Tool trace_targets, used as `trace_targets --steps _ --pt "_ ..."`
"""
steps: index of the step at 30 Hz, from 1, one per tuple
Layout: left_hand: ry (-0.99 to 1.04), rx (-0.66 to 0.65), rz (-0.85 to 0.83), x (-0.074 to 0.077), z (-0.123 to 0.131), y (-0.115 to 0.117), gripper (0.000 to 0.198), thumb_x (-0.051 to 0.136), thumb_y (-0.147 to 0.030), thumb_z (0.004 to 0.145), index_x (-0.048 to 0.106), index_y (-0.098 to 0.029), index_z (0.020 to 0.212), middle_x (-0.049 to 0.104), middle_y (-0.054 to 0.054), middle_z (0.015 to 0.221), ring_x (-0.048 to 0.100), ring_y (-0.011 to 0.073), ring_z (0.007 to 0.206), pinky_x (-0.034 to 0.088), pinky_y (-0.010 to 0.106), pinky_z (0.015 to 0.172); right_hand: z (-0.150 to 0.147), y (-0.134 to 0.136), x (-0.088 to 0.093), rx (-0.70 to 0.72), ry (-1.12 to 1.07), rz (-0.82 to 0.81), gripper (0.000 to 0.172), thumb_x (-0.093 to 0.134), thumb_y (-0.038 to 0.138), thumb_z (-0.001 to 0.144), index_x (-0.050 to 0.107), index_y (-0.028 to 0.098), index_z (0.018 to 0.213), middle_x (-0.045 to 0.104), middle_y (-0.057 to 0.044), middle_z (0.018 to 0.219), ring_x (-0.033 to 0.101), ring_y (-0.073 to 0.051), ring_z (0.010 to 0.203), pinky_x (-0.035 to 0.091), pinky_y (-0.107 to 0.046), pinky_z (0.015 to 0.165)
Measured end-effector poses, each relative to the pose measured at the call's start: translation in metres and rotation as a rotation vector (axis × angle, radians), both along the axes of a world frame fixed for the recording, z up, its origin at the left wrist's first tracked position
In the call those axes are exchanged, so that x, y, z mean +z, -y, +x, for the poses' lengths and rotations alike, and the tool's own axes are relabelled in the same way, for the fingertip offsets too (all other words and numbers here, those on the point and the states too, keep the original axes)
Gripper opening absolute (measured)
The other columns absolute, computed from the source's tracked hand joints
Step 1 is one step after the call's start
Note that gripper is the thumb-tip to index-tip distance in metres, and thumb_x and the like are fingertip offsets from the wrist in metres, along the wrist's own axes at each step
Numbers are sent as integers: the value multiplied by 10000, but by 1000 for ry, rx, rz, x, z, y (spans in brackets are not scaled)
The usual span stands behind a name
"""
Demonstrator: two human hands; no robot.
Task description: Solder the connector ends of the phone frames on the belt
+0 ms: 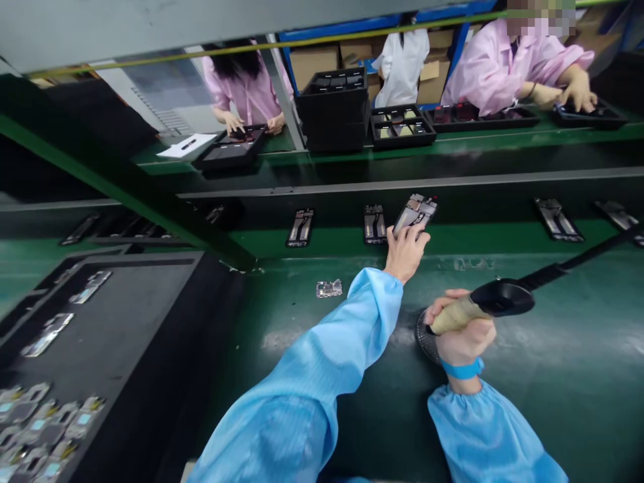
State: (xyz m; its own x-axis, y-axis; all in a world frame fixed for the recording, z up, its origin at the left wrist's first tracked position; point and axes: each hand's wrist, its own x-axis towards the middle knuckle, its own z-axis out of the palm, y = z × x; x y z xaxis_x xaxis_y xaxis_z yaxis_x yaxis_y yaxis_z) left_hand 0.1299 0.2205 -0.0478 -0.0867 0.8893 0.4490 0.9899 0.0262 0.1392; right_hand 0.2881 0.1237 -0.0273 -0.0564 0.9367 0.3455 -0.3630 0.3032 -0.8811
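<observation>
My left hand (404, 255) is closed on the lower end of an opened phone (416, 213), which tilts up with its inner parts showing. Close beside it on the green belt lies a second opened phone (374, 224). My right hand (467, 341) wraps round the tape-covered grip of an electric screwdriver (503, 297), whose black end and cord point up to the right. Partly hidden under that hand is a round dark mesh piece (426, 339). A small circuit board (329, 288) rests on the green bench, left of my left wrist.
More opened phones (558, 220) lie along the belt. At left stands a black foam tray (145, 295) with several boards in it. A slanted green post (166, 215) rises there. Across the line, people in pink (246, 87) work beside stacked black trays (332, 114).
</observation>
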Motion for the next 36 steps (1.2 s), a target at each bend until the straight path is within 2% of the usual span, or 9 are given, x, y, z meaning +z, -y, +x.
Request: trace_targets --steps 6,10,13,19,23,26,29,32,36 --pt "20 -52 53 2 -7 1 295 534 -177 1096 761 -300 1239 700 72 1434 638 262 1312 279 593 1283 -3 -2 -3 -9 20 10 673 483 832 963 618 178 1046 615 -6 613 558 -183 418 471 -313 408" --pt "38 -78 -9 8 -15 25 329 530 -146 1077 765 -289 1258 718 77 1400 639 262 1328 264 586 1291 -3 -2 -6 -18 32 35 721 489 861 946 627 159 1037 612 -10 600 559 -186 406 466 -311 402" --pt "40 -113 -61 6 -14 75 303 557 -166 1068 763 -293 1249 728 71 1385 630 265 1327 268 598 1288 -2 -2 -6 -32 41 39 771 520 903 908 638 149 1013 611 -21 584 565 -195 406 464 -315 399" --pt "47 -83 -103 -5 15 217 248 606 -211 1052 720 -268 1265 746 51 1299 651 247 1175 378 560 1212 1 -6 -10 -35 78 31 805 510 944 868 662 164 1000 614 -30 596 566 -216 418 470 -354 409" --pt "100 36 -182 7 39 274 233 616 -216 1061 703 -267 1272 740 42 1259 646 244 1151 465 519 1125 -1 -8 -10 -58 67 30 776 493 950 844 672 208 982 586 -13 576 532 -226 406 440 -371 397" --pt "131 62 -267 25 47 290 275 646 -347 1087 672 -260 1347 719 66 1337 640 267 1198 511 531 1071 -2 -7 -8 -81 80 29 766 446 952 857 673 229 965 566 -18 570 520 -239 410 431 -394 402" --pt "158 -40 -297 38 40 295 358 645 -441 1094 643 -268 1408 718 63 1388 636 270 1252 508 545 1107 -1 -6 -7 -97 94 18 776 453 964 844 680 231 962 565 -28 579 521 -245 416 432 -414 412" --pt "223 -111 -235 38 12 291 278 596 -372 1124 660 -313 1388 749 19 1353 645 226 1284 462 507 1200 0 -5 -8 -86 104 -21 778 455 969 833 687 241 975 570 -24 593 526 -247 432 439 -422 426" --pt "267 52 -133 25 -49 273 244 585 -247 1114 694 -292 1328 751 31 1356 655 218 1322 421 512 1263 -1 -5 -7 -80 90 -17 777 488 968 810 695 236 971 576 -27 581 519 -252 412 430 -423 408"
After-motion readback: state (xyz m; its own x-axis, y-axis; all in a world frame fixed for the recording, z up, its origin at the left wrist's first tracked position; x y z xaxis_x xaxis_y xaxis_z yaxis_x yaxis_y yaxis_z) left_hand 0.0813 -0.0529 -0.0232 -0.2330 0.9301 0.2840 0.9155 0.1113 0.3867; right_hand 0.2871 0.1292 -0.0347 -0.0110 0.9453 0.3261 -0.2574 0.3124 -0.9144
